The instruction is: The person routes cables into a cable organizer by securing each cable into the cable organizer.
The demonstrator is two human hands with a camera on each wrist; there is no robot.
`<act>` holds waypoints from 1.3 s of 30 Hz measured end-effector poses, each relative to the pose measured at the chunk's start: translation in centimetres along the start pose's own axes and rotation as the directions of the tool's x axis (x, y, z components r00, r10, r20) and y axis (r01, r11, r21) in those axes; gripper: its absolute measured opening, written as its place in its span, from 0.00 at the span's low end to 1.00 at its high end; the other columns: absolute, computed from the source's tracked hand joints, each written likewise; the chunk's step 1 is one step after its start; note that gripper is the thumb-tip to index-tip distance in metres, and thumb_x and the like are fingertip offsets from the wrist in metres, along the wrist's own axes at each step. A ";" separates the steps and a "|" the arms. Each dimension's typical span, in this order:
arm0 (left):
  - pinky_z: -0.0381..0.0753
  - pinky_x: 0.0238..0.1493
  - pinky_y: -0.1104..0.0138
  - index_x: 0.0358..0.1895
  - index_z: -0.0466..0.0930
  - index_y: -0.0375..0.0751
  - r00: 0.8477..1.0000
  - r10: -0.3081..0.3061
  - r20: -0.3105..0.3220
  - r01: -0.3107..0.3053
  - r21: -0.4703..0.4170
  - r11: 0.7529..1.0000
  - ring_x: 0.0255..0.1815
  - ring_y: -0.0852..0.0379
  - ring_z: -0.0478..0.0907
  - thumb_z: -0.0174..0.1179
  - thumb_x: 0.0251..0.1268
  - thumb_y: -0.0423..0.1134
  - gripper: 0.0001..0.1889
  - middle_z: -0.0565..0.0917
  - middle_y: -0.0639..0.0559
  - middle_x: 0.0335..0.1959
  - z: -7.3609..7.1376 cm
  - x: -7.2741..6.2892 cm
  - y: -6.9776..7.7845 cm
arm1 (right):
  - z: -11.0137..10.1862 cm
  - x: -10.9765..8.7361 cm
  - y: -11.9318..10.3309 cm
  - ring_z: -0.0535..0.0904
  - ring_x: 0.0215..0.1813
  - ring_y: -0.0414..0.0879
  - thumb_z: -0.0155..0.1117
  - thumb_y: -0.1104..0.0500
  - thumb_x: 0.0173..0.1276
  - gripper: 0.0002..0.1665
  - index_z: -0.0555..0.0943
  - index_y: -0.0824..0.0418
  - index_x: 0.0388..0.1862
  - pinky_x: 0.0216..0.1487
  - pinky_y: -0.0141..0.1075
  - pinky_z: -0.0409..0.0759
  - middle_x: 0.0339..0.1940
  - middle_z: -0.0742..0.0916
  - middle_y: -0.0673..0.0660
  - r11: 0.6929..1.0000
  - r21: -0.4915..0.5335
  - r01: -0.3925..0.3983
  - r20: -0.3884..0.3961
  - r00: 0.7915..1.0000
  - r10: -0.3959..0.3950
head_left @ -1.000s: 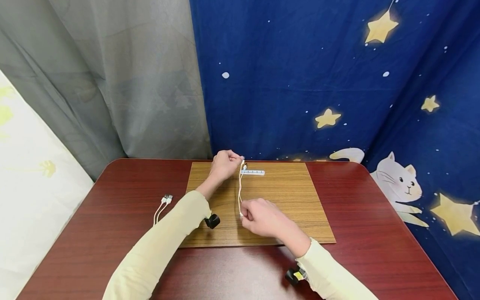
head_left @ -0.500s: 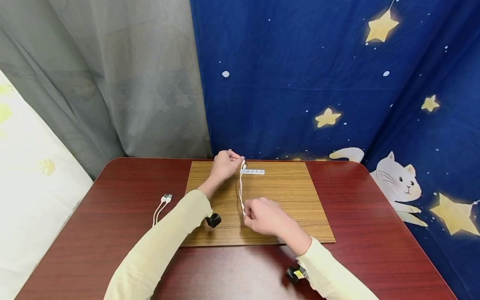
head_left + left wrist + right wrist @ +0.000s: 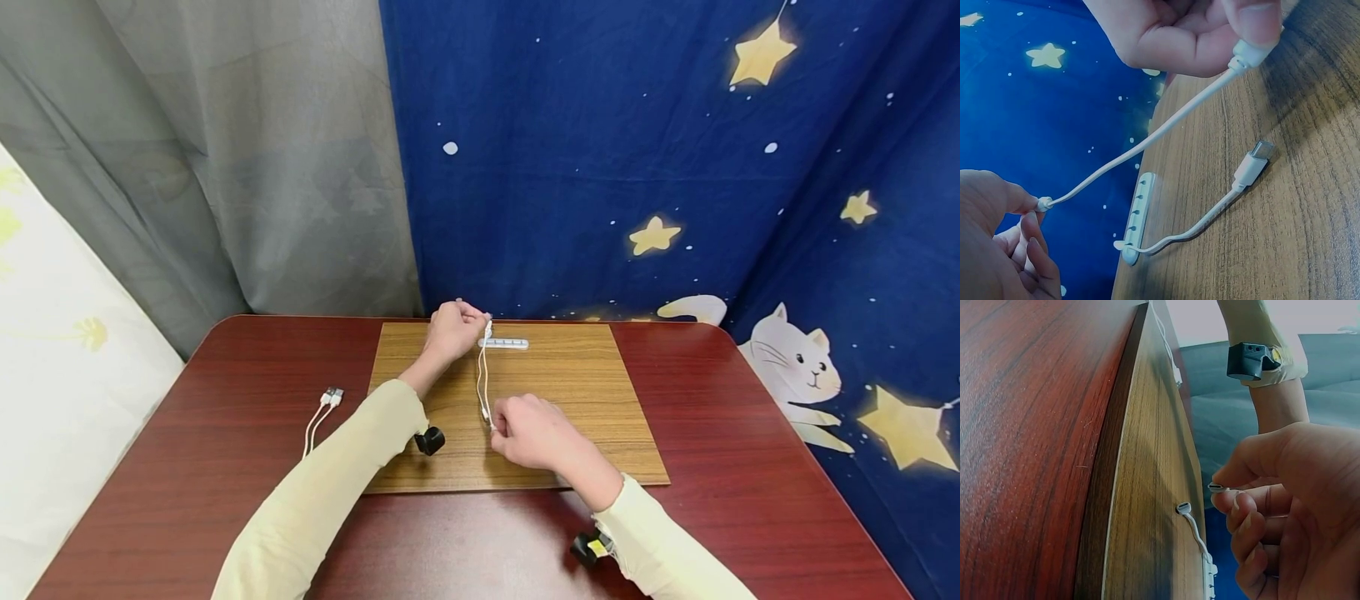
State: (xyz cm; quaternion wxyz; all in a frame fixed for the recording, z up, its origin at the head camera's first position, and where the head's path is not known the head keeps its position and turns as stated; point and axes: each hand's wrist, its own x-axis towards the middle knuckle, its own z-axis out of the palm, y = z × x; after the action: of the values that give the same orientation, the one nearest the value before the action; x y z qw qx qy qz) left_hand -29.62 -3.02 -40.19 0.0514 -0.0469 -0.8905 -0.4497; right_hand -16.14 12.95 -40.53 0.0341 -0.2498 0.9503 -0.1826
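Observation:
A white charging cable (image 3: pixel 1180 114) is stretched between both hands. My left hand (image 3: pixel 452 328) pinches its far end, a small white piece, near the far edge of the wooden board (image 3: pixel 577 383). Nearer the front, my right hand (image 3: pixel 534 433) pinches the cable's connector (image 3: pixel 1215 487) between thumb and fingers. A second white cable (image 3: pixel 1204 220) runs from the left end of the pale cable clip strip (image 3: pixel 510 343), its metal-tipped connector (image 3: pixel 1251 167) lying on the board, below the held cable. Several slots line the strip.
Two white USB plugs (image 3: pixel 332 397) with their cords lie on the red-brown table (image 3: pixel 202 467), left of the board and partly behind the left sleeve. Grey and blue star-patterned curtains (image 3: pixel 540 167) hang behind the table.
My right hand has shifted slightly right with the connector. The held cable now stands further apart from the cable on the board, whose connector shows. My left hand has moved only slightly.

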 end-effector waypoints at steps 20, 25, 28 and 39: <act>0.76 0.40 0.60 0.34 0.88 0.44 1.000 -0.030 0.009 0.030 0.021 0.999 0.36 0.55 0.81 0.66 0.68 0.47 0.11 0.87 0.56 0.28 0.8 0.3 -0.3 | -0.1 -0.3 0.4 0.71 0.21 0.42 0.66 0.60 0.58 0.14 0.71 0.51 0.19 0.23 0.38 0.68 0.15 0.73 0.45 0.997 0.027 -0.067 0.011 0.998 0.066; 0.76 0.41 0.60 0.34 0.88 0.43 1.000 -0.024 0.007 0.024 0.033 0.999 0.37 0.54 0.81 0.66 0.68 0.47 0.11 0.87 0.56 0.28 0.9 0.3 -0.4 | -0.1 -0.3 0.7 0.70 0.21 0.41 0.65 0.60 0.58 0.14 0.71 0.52 0.18 0.22 0.38 0.67 0.15 0.73 0.45 0.997 0.029 -0.078 0.004 0.997 0.078; 0.77 0.41 0.60 0.34 0.89 0.43 1.000 -0.022 0.005 0.021 0.042 0.999 0.37 0.54 0.82 0.66 0.67 0.47 0.11 0.87 0.56 0.28 0.9 0.4 -0.4 | -0.1 -0.4 0.9 0.70 0.20 0.42 0.65 0.61 0.57 0.14 0.71 0.52 0.18 0.21 0.39 0.67 0.15 0.73 0.46 0.997 0.028 -0.077 -0.005 0.997 0.077; 0.76 0.38 0.60 0.32 0.88 0.46 0.999 -0.040 0.017 0.039 0.085 0.996 0.36 0.56 0.81 0.65 0.68 0.48 0.11 0.86 0.59 0.28 1.8 1.0 -0.7 | 0.5 -0.2 1.0 0.70 0.21 0.43 0.66 0.60 0.57 0.15 0.71 0.52 0.17 0.22 0.39 0.67 0.15 0.73 0.47 0.995 0.008 -0.095 0.003 0.995 0.095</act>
State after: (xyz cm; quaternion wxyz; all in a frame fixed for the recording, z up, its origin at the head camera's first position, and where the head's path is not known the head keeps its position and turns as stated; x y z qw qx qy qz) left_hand -30.76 -1.96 -41.72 0.0363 -0.0312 -0.9099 -0.4121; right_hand -16.38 13.69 -41.42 0.0453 -0.2043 0.9603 -0.1844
